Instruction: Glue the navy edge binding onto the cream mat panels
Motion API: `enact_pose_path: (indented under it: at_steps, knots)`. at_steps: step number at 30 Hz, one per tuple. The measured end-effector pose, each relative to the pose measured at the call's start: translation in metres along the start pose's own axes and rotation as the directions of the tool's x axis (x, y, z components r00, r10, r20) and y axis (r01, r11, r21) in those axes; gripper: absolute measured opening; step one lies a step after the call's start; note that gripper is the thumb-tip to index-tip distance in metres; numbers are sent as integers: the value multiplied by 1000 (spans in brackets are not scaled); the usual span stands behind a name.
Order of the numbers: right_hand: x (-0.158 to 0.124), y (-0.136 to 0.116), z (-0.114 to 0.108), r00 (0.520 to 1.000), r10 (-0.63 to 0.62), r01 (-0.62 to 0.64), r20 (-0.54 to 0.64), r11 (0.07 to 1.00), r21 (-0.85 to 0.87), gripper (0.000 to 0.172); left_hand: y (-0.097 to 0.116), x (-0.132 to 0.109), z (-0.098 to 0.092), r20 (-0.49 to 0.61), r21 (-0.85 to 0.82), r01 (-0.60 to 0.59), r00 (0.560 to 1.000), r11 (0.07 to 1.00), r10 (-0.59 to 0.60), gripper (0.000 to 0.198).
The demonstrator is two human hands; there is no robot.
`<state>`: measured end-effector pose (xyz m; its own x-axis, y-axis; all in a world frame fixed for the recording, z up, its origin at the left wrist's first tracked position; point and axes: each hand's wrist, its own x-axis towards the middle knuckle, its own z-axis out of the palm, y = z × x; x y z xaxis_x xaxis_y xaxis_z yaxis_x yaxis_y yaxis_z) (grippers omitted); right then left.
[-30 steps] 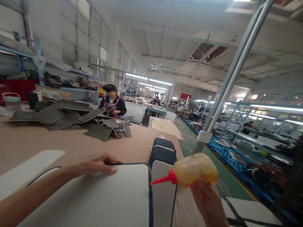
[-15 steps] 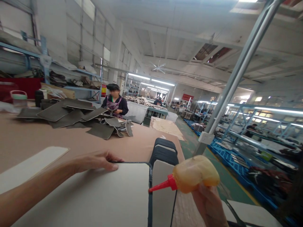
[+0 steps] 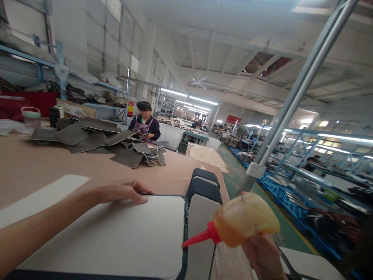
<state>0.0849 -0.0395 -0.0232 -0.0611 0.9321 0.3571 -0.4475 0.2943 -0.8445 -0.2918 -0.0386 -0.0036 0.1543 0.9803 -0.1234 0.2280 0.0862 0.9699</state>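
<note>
A white panel with rounded corners and a dark border (image 3: 128,237) lies in front of me. At its far edge my left hand (image 3: 125,192) grips it, thumb on the white face and the other fingers partly hidden behind the rim. My right hand (image 3: 264,252) is closed around a squeeze bottle (image 3: 247,219) of amber liquid, tilted to the left. The tip of its red nozzle (image 3: 201,237) touches the panel's right edge, where the white face meets the dark border. Just right of the panel stands a stack of similar dark-edged panels (image 3: 201,221).
Grey cut pieces (image 3: 84,138) lie heaped on the brown tabletop (image 3: 122,167). A white strip (image 3: 43,194) rests at the left. Across the table a person (image 3: 145,124) handles a piece. A slanting metal post (image 3: 291,109) rises at the right, beside blue pallets (image 3: 285,194).
The nozzle tip has slid along the panel's right edge toward me, the bottle moving slightly right and down. My left hand keeps its hold; more of the panel's near edge shows.
</note>
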Motion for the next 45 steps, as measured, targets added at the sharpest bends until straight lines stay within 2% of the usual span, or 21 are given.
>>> enact_pose_path:
  at_steps: [3,5,9,13,15,18,23,27,31,35,38,45]
  knots:
    - [-2,0,4,999,-29,28,25,999,30,59,-1,0,-4,53,71,40,998,997,-44,32]
    - [-3,0,6,999,-29,28,26,999,45,58,0,-1,-6,49,79,42,998,996,-46,32]
    - [-8,-4,13,999,24,-22,-32,999,46,62,6,-5,-5,89,100,61,994,993,-70,36]
    - [-12,-3,15,996,-3,8,-86,999,53,59,9,-8,-5,192,99,69,978,993,-87,37]
    - [-13,0,13,995,-29,32,-91,999,33,58,6,-7,-7,209,83,73,974,994,-89,39]
    - [-15,3,10,993,-48,50,-106,999,10,58,-3,-4,-12,165,66,78,982,995,-88,37]
    - [-20,13,5,972,-117,121,-206,993,8,57,-17,0,-13,93,-3,84,992,996,-84,42]
    - [-23,22,2,952,-187,191,-244,982,-9,60,-21,0,-5,94,-142,128,989,982,-115,51]
    - [-25,24,9,928,-205,226,-312,974,32,66,-25,1,7,22,-237,149,989,960,-148,59]
    - [-25,24,16,921,-239,262,-309,965,34,61,-35,4,16,-34,-304,144,986,942,-162,63]
    - [-23,25,18,910,-267,280,-318,960,-4,53,-45,7,19,-39,-328,126,988,936,-147,62]
    - [-24,30,29,916,-236,259,-323,965,29,57,-55,10,25,17,-359,117,993,926,-119,65]
